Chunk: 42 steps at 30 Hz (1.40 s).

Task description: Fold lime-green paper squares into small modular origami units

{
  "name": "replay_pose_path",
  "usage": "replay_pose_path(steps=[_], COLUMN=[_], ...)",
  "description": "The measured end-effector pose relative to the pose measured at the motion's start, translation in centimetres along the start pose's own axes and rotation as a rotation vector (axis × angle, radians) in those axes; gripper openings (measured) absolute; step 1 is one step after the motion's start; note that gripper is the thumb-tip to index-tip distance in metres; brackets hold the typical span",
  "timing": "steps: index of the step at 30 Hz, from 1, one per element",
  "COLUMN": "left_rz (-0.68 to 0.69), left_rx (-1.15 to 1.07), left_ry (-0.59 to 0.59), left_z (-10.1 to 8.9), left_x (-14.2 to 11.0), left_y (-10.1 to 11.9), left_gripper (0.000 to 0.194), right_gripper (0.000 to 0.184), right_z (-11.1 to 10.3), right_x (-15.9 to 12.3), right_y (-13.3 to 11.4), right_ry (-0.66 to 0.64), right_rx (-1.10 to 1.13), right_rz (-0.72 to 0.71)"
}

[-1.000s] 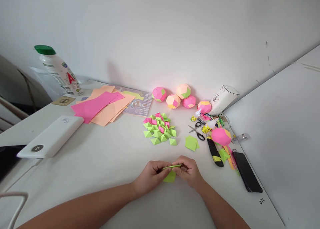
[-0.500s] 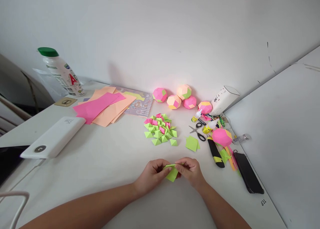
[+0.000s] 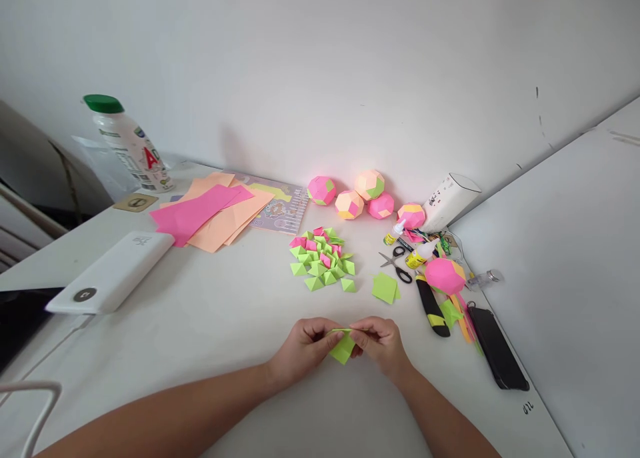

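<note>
Between my two hands is a small piece of green paper (image 3: 343, 350), its top edge folded over and its lower part hanging toward me. My left hand (image 3: 311, 345) pinches the left end of the fold between thumb and fingers. The right end is pinched by my right hand (image 3: 379, 341), with the thumb in front. Beyond my hands lies a pile of folded green and pink paper pieces (image 3: 320, 261). A small stack of flat green paper squares (image 3: 385, 289) rests to the right of the pile.
Scissors (image 3: 397, 265), glue bottles (image 3: 421, 253), a utility knife (image 3: 433, 308), a pink paper ball (image 3: 445, 275) and a black phone-like case (image 3: 499, 348) lie at right. More paper balls (image 3: 349, 205) line the wall. At left are paper sheets (image 3: 215, 211), a power bank (image 3: 115, 271) and a bottle (image 3: 133, 145).
The green paper has been tilted so its lower face shows more, and my right thumb has shifted onto its front. The whole view has drifted slightly.
</note>
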<state>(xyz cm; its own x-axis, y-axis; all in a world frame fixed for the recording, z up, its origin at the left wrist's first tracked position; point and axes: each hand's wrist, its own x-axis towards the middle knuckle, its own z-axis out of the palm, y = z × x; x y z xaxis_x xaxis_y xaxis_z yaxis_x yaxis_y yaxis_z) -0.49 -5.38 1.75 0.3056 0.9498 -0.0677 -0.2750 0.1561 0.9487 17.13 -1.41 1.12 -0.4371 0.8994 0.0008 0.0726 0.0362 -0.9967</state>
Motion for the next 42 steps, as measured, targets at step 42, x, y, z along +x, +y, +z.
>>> replay_pose_path(steps=[42], left_rz=[-0.014], left_rx=[0.133], left_ry=[0.051], left_z=[0.1], left_x=[-0.1], left_y=[-1.1], left_gripper=[0.019], right_gripper=[0.013], right_z=[0.7], right_x=[-0.4], right_y=[-0.5], right_ry=[-0.081], right_rx=[-0.037], right_rz=[0.088])
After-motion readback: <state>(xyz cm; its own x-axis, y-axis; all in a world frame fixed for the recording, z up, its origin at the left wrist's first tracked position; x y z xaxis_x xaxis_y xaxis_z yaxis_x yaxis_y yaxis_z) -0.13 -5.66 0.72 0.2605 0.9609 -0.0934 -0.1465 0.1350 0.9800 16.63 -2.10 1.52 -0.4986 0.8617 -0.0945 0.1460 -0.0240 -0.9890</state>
